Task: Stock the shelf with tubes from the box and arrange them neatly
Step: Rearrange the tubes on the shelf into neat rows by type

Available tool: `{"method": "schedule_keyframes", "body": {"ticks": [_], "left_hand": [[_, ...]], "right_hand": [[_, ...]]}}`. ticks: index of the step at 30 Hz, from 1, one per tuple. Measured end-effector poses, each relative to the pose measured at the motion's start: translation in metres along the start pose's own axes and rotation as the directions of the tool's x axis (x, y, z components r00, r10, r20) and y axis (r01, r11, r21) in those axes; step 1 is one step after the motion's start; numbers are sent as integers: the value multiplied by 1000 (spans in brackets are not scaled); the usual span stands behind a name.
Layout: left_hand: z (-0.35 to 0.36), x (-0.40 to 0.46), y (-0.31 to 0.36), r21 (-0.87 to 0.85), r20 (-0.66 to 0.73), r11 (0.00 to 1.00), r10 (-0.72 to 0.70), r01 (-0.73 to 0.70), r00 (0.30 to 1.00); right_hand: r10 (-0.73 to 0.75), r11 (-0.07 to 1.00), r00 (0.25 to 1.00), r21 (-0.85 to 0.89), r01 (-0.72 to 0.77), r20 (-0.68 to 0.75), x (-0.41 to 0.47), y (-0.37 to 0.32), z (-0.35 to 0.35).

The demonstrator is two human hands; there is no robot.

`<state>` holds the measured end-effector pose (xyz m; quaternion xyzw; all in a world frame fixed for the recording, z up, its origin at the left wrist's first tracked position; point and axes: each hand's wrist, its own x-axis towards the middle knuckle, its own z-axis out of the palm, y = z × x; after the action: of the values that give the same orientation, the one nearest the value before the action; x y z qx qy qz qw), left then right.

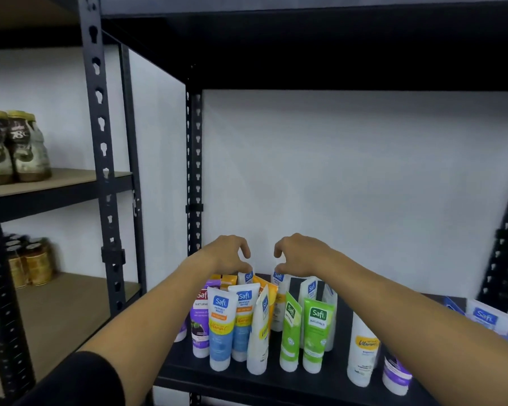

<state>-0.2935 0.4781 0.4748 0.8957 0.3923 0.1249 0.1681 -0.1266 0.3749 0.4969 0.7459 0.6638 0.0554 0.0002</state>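
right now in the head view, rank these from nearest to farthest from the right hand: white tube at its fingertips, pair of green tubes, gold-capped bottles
1. White tube with blue label, at the right hand fingertips.
2. Pair of green tubes, front row, below the hand.
3. Gold-capped brown bottles, far left on the neighbouring rack.

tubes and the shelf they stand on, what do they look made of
Tubes: likely soft plastic with a glossy printed skin; light glints on them and some lean and bend. Shelf: dark matt board, material unclear, on painted metal posts with punched slots.
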Motion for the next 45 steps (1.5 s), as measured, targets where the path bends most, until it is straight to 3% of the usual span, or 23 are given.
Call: {"method": "schedule_keyframes", "body": {"ticks": [8, 22, 31, 45], "left_hand": [[13, 13, -3, 53, 23, 998, 39, -40, 999], [-32, 38, -30, 168, -27, 975, 151, -144, 988], [-63, 80, -73, 190, -86, 979, 90, -72, 992], [-44, 116, -127, 152, -134, 988, -3, 24, 991]], "right_hand": [[27, 999, 999, 39, -28, 37, 15, -3, 21], [-7, 989, 998, 144, 17, -70, 54, 7, 18], [-88, 990, 989, 96, 100, -122, 111, -3, -2], [-142, 989, 980, 32, 148, -141, 161, -20, 22]]}}
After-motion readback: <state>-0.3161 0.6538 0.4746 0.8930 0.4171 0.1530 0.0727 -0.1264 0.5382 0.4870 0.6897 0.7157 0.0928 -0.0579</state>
